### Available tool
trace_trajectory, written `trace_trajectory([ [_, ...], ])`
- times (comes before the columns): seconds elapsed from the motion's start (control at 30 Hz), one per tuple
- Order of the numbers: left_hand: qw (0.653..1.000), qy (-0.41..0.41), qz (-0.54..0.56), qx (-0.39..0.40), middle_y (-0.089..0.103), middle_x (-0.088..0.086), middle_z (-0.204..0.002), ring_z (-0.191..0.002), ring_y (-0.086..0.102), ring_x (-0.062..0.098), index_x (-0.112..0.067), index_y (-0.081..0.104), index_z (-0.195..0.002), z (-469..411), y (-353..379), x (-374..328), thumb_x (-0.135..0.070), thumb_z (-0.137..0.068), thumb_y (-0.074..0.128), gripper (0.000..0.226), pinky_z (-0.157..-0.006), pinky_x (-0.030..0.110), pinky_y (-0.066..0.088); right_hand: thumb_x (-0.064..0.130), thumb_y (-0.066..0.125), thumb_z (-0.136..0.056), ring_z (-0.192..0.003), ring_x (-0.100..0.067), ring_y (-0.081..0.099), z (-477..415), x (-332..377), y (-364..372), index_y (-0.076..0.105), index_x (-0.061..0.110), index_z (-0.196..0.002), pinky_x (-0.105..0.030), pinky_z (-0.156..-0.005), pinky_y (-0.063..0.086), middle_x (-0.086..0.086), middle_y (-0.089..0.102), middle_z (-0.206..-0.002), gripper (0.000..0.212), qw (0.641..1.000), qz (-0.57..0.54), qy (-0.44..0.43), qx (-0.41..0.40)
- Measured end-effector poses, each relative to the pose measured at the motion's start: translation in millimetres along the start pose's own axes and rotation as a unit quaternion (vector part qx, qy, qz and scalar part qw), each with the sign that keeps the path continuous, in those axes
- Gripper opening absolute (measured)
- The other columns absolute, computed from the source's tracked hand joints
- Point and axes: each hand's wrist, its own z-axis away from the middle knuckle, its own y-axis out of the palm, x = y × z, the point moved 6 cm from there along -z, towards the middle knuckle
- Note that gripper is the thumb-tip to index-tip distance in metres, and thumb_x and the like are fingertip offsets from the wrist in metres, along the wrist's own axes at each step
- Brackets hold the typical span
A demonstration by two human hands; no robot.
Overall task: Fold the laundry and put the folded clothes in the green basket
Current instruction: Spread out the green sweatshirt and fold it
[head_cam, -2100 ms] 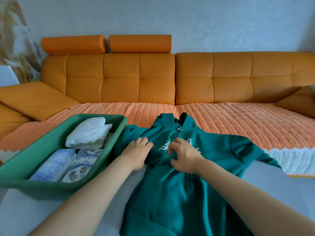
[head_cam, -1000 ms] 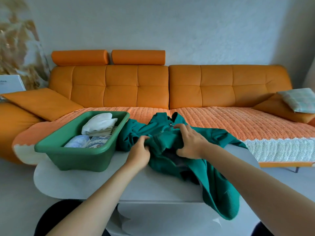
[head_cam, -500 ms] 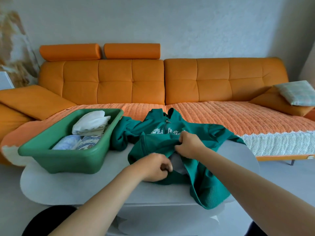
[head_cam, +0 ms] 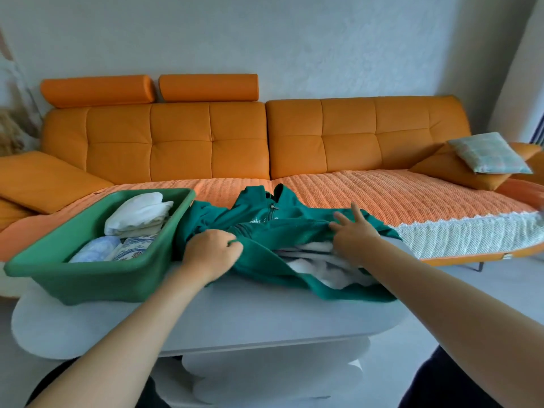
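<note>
A teal zip-neck sweatshirt (head_cam: 265, 222) lies bunched on the white table (head_cam: 235, 316), its lower part folded up so the pale lining (head_cam: 318, 260) shows. My left hand (head_cam: 210, 254) grips a fold of the teal cloth on the left side. My right hand (head_cam: 351, 235) pinches the folded edge on the right, with two fingers sticking out straight. To the left stands the green basket (head_cam: 97, 278), touching the sweatshirt's sleeve. It holds a folded white garment (head_cam: 138, 212) and two folded patterned pieces (head_cam: 114, 251).
An orange sofa (head_cam: 235, 142) with a ribbed orange cover runs behind the table. Orange cushions lie at both ends, with a pale checked pillow (head_cam: 488, 153) on the right. The table's front edge is near my forearms.
The sweatshirt's hanging lower part has been brought up onto the table. My hands have moved apart along the fold, the left one to the left, the right one to the right.
</note>
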Motion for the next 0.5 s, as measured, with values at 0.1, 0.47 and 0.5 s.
trace_trajectory([
  [0.1, 0.974, -0.082, -0.193, 0.089, 0.058, 0.000, -0.078, -0.082, 0.057, 0.024, -0.017, 0.061, -0.074, 4.0, -8.2, 28.9, -0.036, -0.087, 0.045, 0.028, -0.069, 0.033, 0.038, 0.027, 0.057, -0.095, -0.144, -0.034, 0.026, 1.2, -3.8, -5.9, 0.061, 0.027, -0.131, -0.061, -0.116, 0.019, -0.011, 0.040, -0.151, 0.036, 0.998, -0.024, 0.033, -0.049],
  [0.47, 0.977, 0.044, -0.014, 0.208, 0.061, -0.008, -0.123, -0.104, 0.059, 0.017, -0.032, 0.051, -0.133, 40.6, 56.7, -9.3, -0.015, -0.091, 0.056, 0.046, -0.087, 0.032, 0.046, 0.049, 0.061, -0.087, -0.121, -0.023, 0.048, 13.1, 77.7, -2.4, 0.047, 0.026, -0.140, -0.040, -0.102, 0.036, 0.001, 0.054, -0.126, 0.060, 0.960, -0.252, -0.072, -0.099],
  [0.5, 0.974, 0.018, 0.025, 0.224, 0.063, -0.007, -0.110, -0.095, 0.059, 0.015, -0.030, 0.059, -0.122, 40.4, 54.8, -7.3, -0.013, -0.089, 0.054, 0.037, -0.077, 0.031, 0.046, 0.052, 0.061, -0.086, -0.120, -0.025, 0.048, 11.6, 75.7, -0.4, 0.046, 0.025, -0.140, -0.041, -0.103, 0.035, 0.000, 0.055, -0.125, 0.062, 0.962, -0.245, -0.055, -0.107],
])
